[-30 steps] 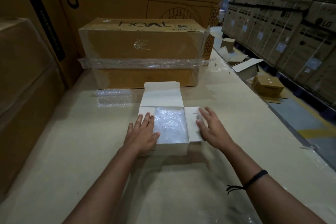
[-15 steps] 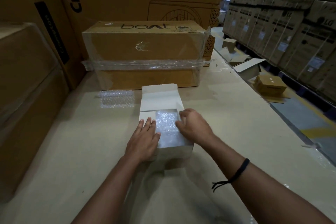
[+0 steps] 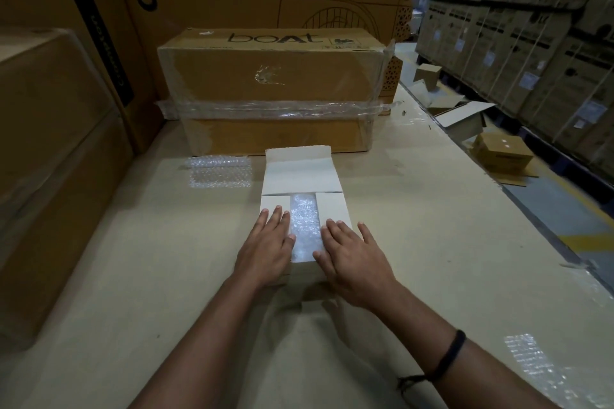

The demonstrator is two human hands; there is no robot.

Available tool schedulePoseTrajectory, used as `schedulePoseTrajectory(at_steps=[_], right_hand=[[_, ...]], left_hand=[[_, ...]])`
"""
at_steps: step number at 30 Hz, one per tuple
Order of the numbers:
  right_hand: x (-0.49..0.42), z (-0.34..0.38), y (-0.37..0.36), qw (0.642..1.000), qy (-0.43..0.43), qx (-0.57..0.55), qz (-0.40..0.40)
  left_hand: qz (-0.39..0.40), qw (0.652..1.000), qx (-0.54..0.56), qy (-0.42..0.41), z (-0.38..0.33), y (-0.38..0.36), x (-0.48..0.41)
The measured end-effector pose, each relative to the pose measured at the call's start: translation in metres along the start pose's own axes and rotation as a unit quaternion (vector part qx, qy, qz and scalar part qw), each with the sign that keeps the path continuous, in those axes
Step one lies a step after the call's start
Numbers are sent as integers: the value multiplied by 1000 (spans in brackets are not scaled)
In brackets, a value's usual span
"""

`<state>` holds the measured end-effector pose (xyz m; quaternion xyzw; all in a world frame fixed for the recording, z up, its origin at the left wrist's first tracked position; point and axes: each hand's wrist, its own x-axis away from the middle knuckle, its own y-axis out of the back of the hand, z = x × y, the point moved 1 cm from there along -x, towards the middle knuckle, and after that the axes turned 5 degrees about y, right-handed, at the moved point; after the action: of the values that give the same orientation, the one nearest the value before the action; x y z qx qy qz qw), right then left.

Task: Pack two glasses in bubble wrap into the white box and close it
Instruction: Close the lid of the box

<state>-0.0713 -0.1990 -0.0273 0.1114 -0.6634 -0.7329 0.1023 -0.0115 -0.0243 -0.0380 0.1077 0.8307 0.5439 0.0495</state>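
Observation:
A small white box point(image 3: 332, 206) sits on the table in front of me. Its two side flaps are folded down over the opening. My left hand point(image 3: 265, 249) presses flat on the left flap and my right hand point(image 3: 352, 259) presses flat on the right flap. Bubble wrap point(image 3: 304, 226) shows in the gap between the flaps; the glasses inside it cannot be made out. The long lid flap point(image 3: 299, 173) stands open at the far side of the box.
A loose piece of bubble wrap point(image 3: 219, 173) lies left of the box. A taped "boat" carton point(image 3: 272, 90) stands just behind it. Big cartons point(image 3: 50, 143) wall the left side. The table edge point(image 3: 518, 206) runs along the right, with small boxes point(image 3: 501, 153) on the floor beyond.
My right hand folded the right side flap in over the bubble wrap and now lies flat on it. The left hand stayed on the left flap.

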Motion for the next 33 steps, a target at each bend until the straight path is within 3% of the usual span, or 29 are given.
schedulePoseTrajectory(at_steps=[6, 8, 10, 13, 17, 18, 21, 26, 30, 33], right_hand=[[2, -1, -2, 1000, 14, -18, 14], [-7, -8, 1, 997, 8, -58, -50], [-22, -18, 11, 976, -47, -170, -127], [-62, -43, 23, 895, -166, -380, -163], [-116, -74, 25, 741, -292, -603, -37], [-124, -78, 24, 728, -306, -613, -13], [-147, -88, 29, 747, -315, -585, -21], [-174, -85, 73, 745, -278, -601, -82], [-170, -75, 119, 782, -207, -573, -129], [-152, -69, 130, 815, -173, -528, -167]], left_hand=[[-10, 997, 79, -16, 9, -2, -3], [-19, 996, 83, -21, 13, -3, -4], [-23, 997, 73, -21, 14, -5, -4], [-23, 997, 69, -23, 15, -6, -2], [-27, 997, 63, -24, 15, -7, -1], [-29, 997, 65, -24, 15, -7, -1], [-35, 997, 68, -25, 16, -9, -2], [-40, 997, 67, -24, 16, -9, -2], [-49, 996, 76, -24, 15, -10, -1], [-61, 986, 151, -27, 17, -10, -1]])
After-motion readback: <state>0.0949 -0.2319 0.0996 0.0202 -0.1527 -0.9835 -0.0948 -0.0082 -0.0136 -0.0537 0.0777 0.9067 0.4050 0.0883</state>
